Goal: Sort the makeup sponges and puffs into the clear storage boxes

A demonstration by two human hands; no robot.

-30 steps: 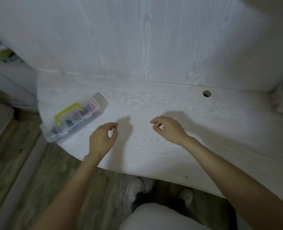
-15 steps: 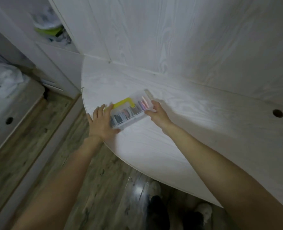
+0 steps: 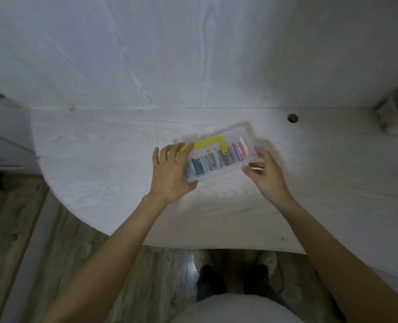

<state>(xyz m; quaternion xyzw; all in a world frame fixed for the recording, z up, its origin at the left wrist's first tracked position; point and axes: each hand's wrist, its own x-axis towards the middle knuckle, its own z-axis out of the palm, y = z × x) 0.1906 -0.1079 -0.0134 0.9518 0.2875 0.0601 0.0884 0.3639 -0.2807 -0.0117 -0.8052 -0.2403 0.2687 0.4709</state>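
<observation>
The clear storage box (image 3: 219, 155) sits mid-table (image 3: 100, 159), lid closed, contents already packed. Left hand (image 3: 170, 173) and right hand (image 3: 264, 176) grip its ends, fingers curled. Sorting appears not begun.

Box (image 3: 219, 157) now mid-table, from edge

We find no readable text, label, brand, number or sign on the clear box (image 3: 219, 155) or elsewhere.
</observation>
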